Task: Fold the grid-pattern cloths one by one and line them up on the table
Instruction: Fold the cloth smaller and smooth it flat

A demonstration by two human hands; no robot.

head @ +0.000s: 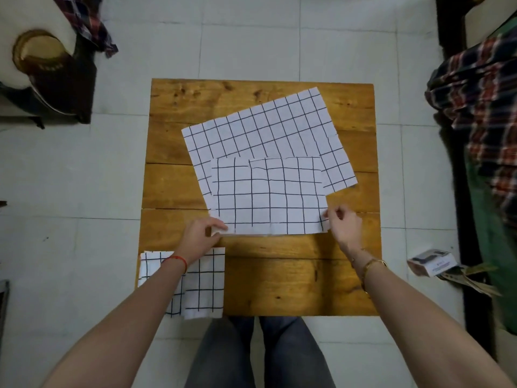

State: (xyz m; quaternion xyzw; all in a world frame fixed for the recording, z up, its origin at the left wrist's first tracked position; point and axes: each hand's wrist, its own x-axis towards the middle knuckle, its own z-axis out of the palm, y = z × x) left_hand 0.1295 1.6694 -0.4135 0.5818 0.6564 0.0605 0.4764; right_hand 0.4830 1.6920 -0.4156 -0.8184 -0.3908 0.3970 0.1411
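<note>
A white cloth with a black grid, folded once [268,197], lies in the middle of the wooden table [293,281]. My left hand [201,231] pinches its near left corner and my right hand [342,222] pinches its near right corner. Under it and further back lies an unfolded grid cloth [265,127], turned at an angle. Two small folded grid cloths [204,284] lie side by side at the table's near left corner, partly under my left forearm.
Tiled floor surrounds the table. A plaid cloth [481,88] hangs at the right, and another plaid cloth [86,23] sits at the far left beside a brass vessel [39,53]. A small box [430,261] lies on the floor to the right. My knees are below the table's near edge.
</note>
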